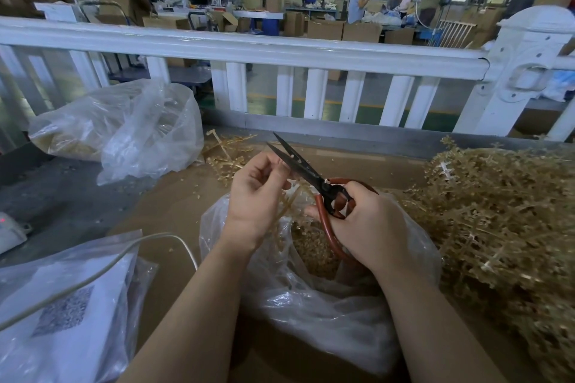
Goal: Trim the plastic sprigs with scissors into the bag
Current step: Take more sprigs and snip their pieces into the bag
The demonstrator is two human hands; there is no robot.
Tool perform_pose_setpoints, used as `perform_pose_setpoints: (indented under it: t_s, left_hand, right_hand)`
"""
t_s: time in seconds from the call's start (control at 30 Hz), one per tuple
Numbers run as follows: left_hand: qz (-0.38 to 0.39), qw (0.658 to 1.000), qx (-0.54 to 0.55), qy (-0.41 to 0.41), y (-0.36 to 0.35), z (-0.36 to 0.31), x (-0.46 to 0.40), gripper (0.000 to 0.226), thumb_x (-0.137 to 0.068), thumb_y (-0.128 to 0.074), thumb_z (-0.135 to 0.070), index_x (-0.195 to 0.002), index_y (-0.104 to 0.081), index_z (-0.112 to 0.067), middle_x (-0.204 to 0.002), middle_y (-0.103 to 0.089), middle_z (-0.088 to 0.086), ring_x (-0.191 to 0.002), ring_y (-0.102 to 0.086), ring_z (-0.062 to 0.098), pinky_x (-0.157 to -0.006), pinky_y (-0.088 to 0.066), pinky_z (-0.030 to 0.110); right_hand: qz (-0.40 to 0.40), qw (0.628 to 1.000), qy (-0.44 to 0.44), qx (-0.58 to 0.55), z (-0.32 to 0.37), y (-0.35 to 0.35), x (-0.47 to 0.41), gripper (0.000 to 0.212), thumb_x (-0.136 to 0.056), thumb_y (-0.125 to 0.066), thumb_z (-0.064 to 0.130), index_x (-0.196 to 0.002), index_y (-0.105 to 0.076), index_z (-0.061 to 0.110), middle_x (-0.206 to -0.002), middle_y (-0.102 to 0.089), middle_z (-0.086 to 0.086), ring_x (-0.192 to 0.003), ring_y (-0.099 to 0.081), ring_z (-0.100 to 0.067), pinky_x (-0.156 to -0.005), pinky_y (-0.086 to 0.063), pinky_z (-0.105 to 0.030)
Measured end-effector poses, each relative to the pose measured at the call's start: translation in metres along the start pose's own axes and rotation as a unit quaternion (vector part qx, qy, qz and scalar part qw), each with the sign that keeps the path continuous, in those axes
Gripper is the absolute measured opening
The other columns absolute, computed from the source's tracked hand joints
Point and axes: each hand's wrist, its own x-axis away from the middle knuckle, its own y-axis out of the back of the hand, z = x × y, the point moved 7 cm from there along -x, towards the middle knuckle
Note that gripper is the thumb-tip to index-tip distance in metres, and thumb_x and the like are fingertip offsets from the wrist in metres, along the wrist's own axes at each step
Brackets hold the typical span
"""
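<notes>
My left hand (258, 193) pinches a thin tan plastic sprig (291, 200) above an open clear bag (326, 298). My right hand (367, 224) grips the red handles of black-bladed scissors (306, 169). The blades stand apart, their tips pointing up and left past my left fingers. Cut tan bits lie inside the bag under both hands. A big heap of untrimmed sprigs (504, 227) lies to the right on brown cardboard (174, 205).
A second clear bag (133, 130) of tan pieces sits at the back left. Plastic sleeves with printed sheets (62, 311) and a white cable (99, 270) lie at the front left. A white railing (280, 50) runs behind the table. People work far off.
</notes>
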Motion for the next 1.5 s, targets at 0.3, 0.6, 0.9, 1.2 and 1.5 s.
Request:
perform_pose_setpoints:
  t_s: [0.3,0.6,0.9,1.2,1.5]
  left_hand:
    - [0.033,0.998,-0.055,-0.012,-0.004,0.0,0.001,0.013,-0.098,-0.053,-0.001,-0.101,-0.065,0.003,-0.092,-0.062,0.028,-0.079,-0.056,0.019,-0.072,-0.048,0.025]
    - [0.05,0.998,-0.039,-0.024,-0.007,-0.001,0.001,0.013,-0.098,-0.051,0.001,-0.098,-0.065,0.001,-0.082,-0.062,0.01,-0.074,-0.056,0.006,-0.069,-0.048,0.018]
    - [0.035,0.999,-0.031,-0.01,-0.004,0.003,0.0,0.013,-0.098,-0.052,-0.002,-0.092,-0.062,0.004,-0.081,-0.06,0.009,-0.075,-0.052,0.017,-0.069,-0.046,0.023]
    - [-0.029,0.999,-0.006,0.021,0.006,0.01,-0.003,0.008,-0.095,-0.057,-0.004,-0.093,-0.065,-0.002,-0.07,-0.065,-0.011,-0.061,-0.056,-0.005,-0.063,-0.045,0.01]
    - [0.021,0.998,-0.036,0.044,-0.009,0.014,0.002,0.014,-0.088,-0.07,-0.01,-0.102,-0.073,-0.011,-0.091,-0.074,0.004,-0.09,-0.069,0.025,-0.082,-0.057,0.029]
  right_hand:
    - [0.004,1.0,-0.007,-0.021,0.004,0.003,0.0,0.054,-0.077,-0.062,0.074,-0.093,-0.069,0.024,-0.078,-0.063,0.019,-0.068,-0.058,0.0,-0.061,-0.038,-0.005]
    - [0.013,0.999,-0.003,-0.032,0.004,0.002,-0.001,0.056,-0.076,-0.06,0.076,-0.091,-0.069,0.023,-0.078,-0.067,0.016,-0.068,-0.06,-0.001,-0.062,-0.04,-0.006]
    - [0.02,0.997,-0.018,-0.067,0.0,-0.003,0.0,0.062,-0.072,-0.05,0.087,-0.084,-0.065,0.028,-0.071,-0.06,0.023,-0.065,-0.056,0.009,-0.058,-0.04,-0.003]
    - [0.047,0.946,-0.151,-0.282,-0.009,-0.008,-0.002,0.017,-0.076,-0.078,0.055,-0.076,-0.069,0.04,-0.07,-0.071,0.018,-0.066,-0.069,-0.001,-0.055,-0.049,-0.012]
    - [0.095,0.918,-0.204,-0.327,-0.01,-0.019,-0.002,0.011,-0.082,-0.082,0.02,-0.08,-0.073,0.026,-0.073,-0.075,0.008,-0.066,-0.072,-0.007,-0.057,-0.052,-0.013]
